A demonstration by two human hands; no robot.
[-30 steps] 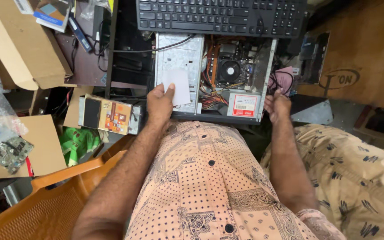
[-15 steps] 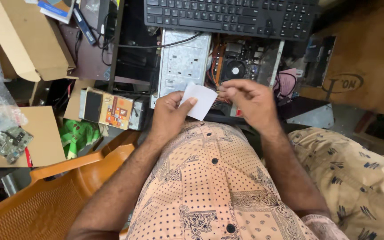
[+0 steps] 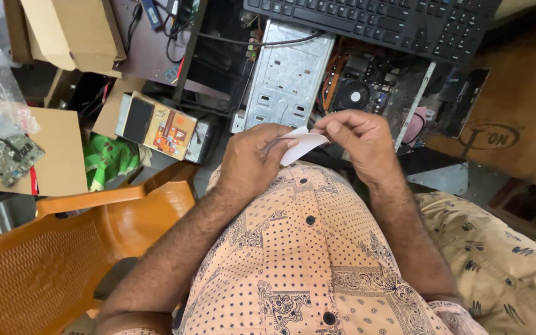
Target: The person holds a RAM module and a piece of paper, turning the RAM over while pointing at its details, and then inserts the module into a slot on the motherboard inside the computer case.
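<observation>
A small white slip of paper (image 3: 301, 144) sits between both of my hands, just above my patterned shirt. My left hand (image 3: 250, 159) curls around its lower left part. My right hand (image 3: 356, 136) pinches its upper right corner with thumb and fingers. Behind the hands lies an open computer case (image 3: 293, 74), showing a metal drive cage, a round cooling fan (image 3: 355, 97) and orange cables. A black keyboard (image 3: 373, 22) rests across the top of the case.
An orange plastic chair (image 3: 63, 248) stands at my left. Cardboard boxes (image 3: 63, 31) and flat cardboard, a green circuit board (image 3: 4, 158), clear plastic wrap, a green bag (image 3: 107, 158) and a small colourful box (image 3: 165, 127) crowd the left side. A large brown carton (image 3: 516, 118) is at the right.
My hands left the computer case and came together near my chest. The left hand brought the white paper along, and the right hand now grips its corner. The camera tilted down slightly.
</observation>
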